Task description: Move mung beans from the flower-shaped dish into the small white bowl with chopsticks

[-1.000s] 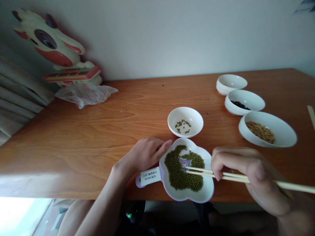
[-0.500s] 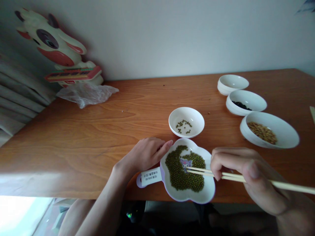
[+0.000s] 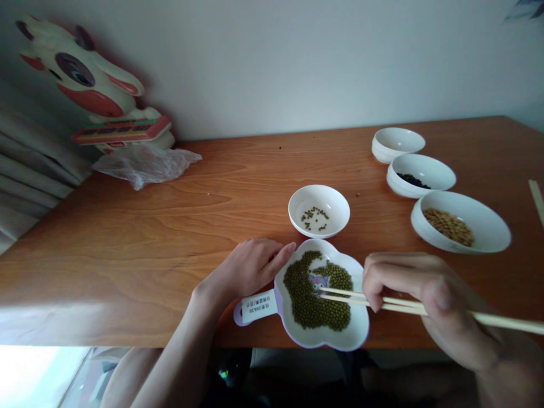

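My right hand [image 3: 429,306] is closed round a pair of wooden chopsticks [image 3: 399,306]. Their tips sit close together over the cartoon picture on the bottom of a white, flower-shaped dish [image 3: 359,328] with a purple rim. Green mung beans [image 3: 314,309] cover much of that dish, and no bean shows clearly between the tips. To the dish's left, my left hand [image 3: 255,263] rests on the table, thumb stretched out against the rim, the other fingers partly hidden. Just behind the dish stands a small white bowl [image 3: 340,204] with a scattering of mung beans in it.
At the right stand white bowls: one with tan beans [image 3: 450,226], one with black beans [image 3: 414,181], and a farther bowl [image 3: 395,144]. A cow toy keyboard [image 3: 123,133] and a clear plastic bag [image 3: 147,167] lie back left. A labelled handle [image 3: 259,306] extends from the dish.
The whole view has shifted slightly, so things appear a little further left. Both hands, the chopsticks and the dish keep nearly the same positions relative to each other.
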Available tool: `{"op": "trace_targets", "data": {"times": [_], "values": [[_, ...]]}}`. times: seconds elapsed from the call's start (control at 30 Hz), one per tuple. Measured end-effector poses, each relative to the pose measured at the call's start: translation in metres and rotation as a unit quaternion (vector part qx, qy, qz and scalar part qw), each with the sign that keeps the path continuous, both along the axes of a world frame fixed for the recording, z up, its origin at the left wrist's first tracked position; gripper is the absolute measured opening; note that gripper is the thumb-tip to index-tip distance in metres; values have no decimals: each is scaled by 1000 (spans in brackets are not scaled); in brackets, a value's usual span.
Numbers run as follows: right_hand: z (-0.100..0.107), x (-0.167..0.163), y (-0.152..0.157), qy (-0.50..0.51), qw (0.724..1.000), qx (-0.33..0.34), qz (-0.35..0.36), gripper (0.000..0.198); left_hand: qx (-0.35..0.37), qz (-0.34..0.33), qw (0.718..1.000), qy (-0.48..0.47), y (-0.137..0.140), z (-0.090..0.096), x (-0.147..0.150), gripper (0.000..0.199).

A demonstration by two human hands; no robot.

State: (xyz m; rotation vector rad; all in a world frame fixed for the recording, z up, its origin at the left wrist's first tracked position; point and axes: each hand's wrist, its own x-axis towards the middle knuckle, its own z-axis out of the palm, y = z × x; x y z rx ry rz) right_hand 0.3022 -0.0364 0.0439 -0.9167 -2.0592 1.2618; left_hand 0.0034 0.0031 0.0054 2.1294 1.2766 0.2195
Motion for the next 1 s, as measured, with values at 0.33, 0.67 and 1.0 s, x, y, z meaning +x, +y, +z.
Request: {"op": "trace_targets", "data": {"times": [0.33, 0.67, 1.0], "values": [[-5, -2, 1, -2, 1000, 6, 26, 73, 17, -5, 1000, 0, 0, -2, 0, 62], [-4, -3, 0, 17, 1000, 8, 19, 74, 21, -10, 1000, 12, 1, -5, -2, 64], [-6, 0, 2, -15, 1000, 10, 12, 75, 17, -4, 1000, 6, 0, -6, -2, 64]]}}
